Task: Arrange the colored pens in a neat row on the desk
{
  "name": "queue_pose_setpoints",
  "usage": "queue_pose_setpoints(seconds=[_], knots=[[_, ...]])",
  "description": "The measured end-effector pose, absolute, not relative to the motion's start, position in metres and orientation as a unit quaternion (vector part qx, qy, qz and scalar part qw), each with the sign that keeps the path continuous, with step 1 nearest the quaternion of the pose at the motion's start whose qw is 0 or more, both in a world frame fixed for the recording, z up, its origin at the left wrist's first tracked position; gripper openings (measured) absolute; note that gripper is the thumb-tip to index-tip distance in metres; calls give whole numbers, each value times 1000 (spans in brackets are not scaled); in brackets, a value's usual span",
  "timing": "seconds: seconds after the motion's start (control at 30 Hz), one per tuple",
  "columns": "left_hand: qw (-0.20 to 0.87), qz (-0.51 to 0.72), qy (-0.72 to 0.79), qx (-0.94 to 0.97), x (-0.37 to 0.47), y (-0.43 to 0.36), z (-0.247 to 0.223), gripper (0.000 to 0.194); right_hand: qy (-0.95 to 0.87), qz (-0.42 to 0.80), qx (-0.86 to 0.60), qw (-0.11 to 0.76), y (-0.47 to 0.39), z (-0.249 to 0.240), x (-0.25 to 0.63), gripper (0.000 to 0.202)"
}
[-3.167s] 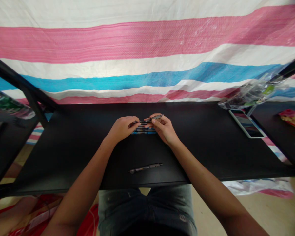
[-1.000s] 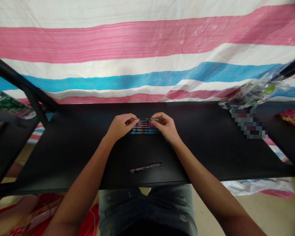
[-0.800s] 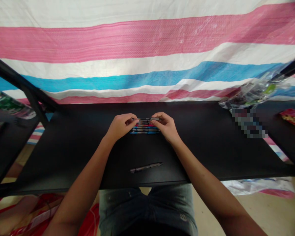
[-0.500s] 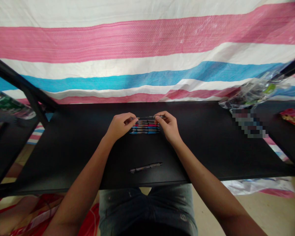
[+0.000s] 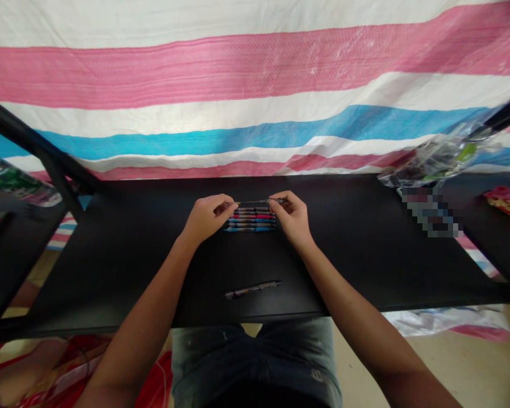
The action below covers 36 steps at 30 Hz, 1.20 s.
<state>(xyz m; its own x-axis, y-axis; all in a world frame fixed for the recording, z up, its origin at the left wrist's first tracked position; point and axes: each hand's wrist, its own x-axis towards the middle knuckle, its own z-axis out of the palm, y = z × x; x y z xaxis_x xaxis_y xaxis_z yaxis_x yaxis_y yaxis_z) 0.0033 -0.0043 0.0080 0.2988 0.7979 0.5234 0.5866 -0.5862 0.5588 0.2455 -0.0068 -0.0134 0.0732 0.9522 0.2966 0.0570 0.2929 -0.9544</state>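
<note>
A dark pen (image 5: 254,202) lies crosswise between my two hands, at the far side of a row of pens. My left hand (image 5: 212,215) is closed on its left end, thumb against fingers. On its right end, my right hand (image 5: 289,212) pinches in the same way. Just nearer to me, several pens (image 5: 251,216) lie side by side, with red, grey and blue barrels; the nearest is a blue pen (image 5: 250,229). Alone near the front edge rests another dark pen (image 5: 253,289), slightly tilted. My fingers hide the pen ends.
The black table (image 5: 357,243) has black frame bars (image 5: 53,164) at its sides. A clear plastic bag (image 5: 437,156) and a blurred-out flat object (image 5: 431,212) are at the right. A green-labelled container (image 5: 19,181) stands left. Behind hangs a striped sheet (image 5: 221,73).
Almost nothing differs. Both hands stay on the far pen; my right fingertips have shifted very slightly.
</note>
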Motion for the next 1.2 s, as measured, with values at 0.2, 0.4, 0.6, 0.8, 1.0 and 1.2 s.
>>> queue_pose_setpoints(seconds=[0.2, 0.4, 0.6, 0.8, 1.0, 1.2], knots=[[125, 409, 434, 793, 3, -4, 10, 16, -569, 360, -469, 572, -5, -13, 249, 20], [128, 410, 426, 797, 2, -4, 9, 19, -593, 349, -452, 567, -4, -15, 252, 19], [130, 411, 421, 798, 2, -5, 9, 19, -612, 345, -443, 557, -6, -16, 250, 21], [140, 372, 407, 823, 8, -9, 6, 18, -660, 337, -428, 518, -13, -15, 243, 15], [127, 398, 414, 809, 5, -6, 6, 18, -657, 313, -439, 527, -12, -14, 247, 16], [108, 419, 419, 798, 0, -3, 8, 17, -652, 294, -444, 540, -9, -11, 251, 15]])
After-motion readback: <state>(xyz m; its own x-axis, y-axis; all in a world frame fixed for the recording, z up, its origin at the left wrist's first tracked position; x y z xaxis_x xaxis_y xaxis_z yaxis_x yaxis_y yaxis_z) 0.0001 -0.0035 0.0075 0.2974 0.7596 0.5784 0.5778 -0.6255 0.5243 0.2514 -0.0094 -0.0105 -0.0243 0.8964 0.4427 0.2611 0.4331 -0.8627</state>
